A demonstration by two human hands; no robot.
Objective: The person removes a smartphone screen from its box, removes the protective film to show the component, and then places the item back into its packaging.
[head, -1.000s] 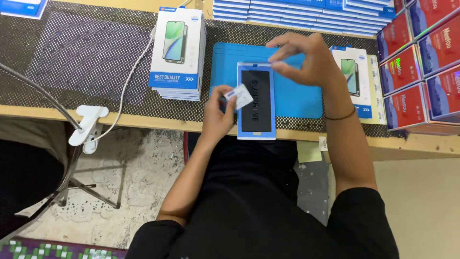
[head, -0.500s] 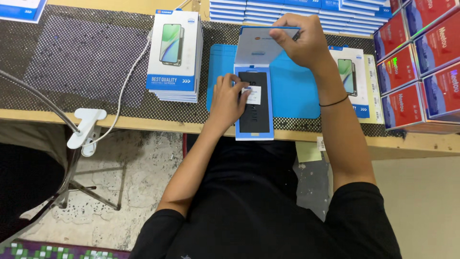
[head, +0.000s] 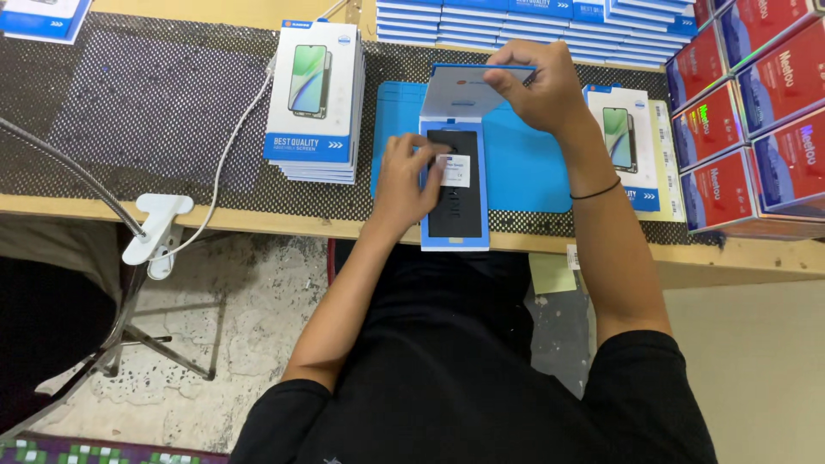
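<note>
Centrally in the frame, the open blue box (head: 455,187) lies on the blue mat (head: 524,167), long axis running top to bottom. Left hand (head: 404,176) presses the white label (head: 455,170) with fingertips; right hand (head: 537,86) pinches the raised lid (head: 464,90). Advisable: keep the lid upright and the label flat.

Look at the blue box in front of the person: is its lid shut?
No: the right hand holds the lid raised, while the left hand rests on the open blue box.
</note>
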